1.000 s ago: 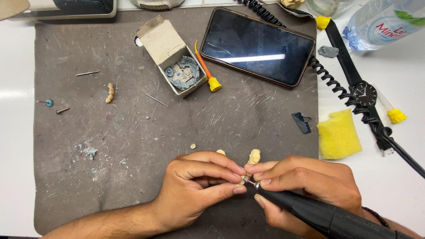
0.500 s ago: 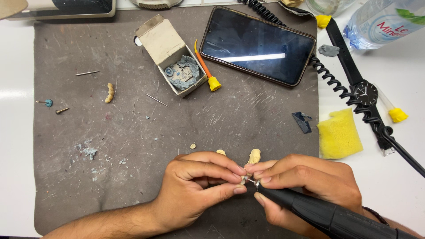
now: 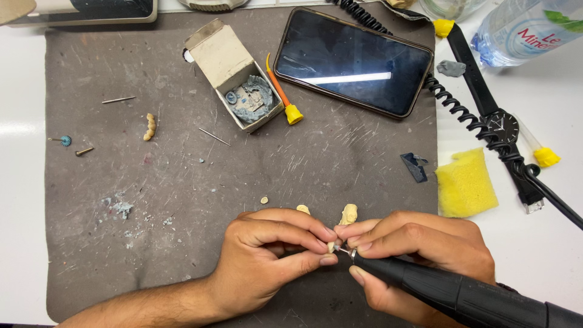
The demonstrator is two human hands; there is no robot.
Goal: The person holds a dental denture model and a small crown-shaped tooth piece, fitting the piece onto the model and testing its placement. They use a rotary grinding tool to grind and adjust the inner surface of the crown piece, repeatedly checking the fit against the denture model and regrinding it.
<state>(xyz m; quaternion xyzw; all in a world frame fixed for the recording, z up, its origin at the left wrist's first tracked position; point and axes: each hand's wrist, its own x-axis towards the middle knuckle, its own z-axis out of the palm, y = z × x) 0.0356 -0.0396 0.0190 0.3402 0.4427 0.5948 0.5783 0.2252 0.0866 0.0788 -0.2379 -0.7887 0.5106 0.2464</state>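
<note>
On a grey work mat (image 3: pixel 182 200), the left hand (image 3: pixel 267 261) pinches a small cream tooth-shaped piece (image 3: pixel 331 247) between thumb and fingertips low at the mat's middle, while the right hand (image 3: pixel 419 249) is closed around a black rotary handpiece (image 3: pixel 461 294) whose metal tip touches that piece. Just above the hands lie two more cream pieces (image 3: pixel 348 214); farther up sit an open cardboard box (image 3: pixel 234 76), an orange-and-yellow nozzle (image 3: pixel 285 100) and a dark phone (image 3: pixel 352 61). Off the mat to the right lie a yellow sponge (image 3: pixel 466 182), a wristwatch (image 3: pixel 501 124) and a coiled black cord (image 3: pixel 461 112).
</note>
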